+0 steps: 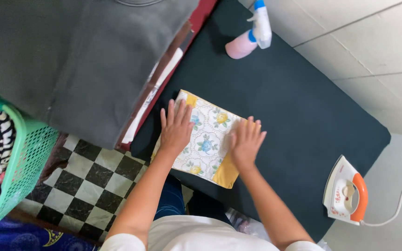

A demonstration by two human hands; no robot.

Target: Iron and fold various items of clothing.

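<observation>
Fingers of left hand (176,128) & right hand (246,142) are spread flat, gripping nothing, both palms pressing on the folded floral cloth (206,139). Cloth lies on the near-left part of the dark ironing board (294,111). Iron (345,190) stands at the board's near-right corner, spray bottle (252,32) at its far end, green basket (19,162) well left of the board.

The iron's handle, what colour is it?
Orange, on a white iron; the head view shows it.

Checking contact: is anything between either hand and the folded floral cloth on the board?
Nothing visible. The left hand and the right hand both lie flat, directly on the folded floral cloth. The iron and the spray bottle stand apart on the dark ironing surface.
</observation>
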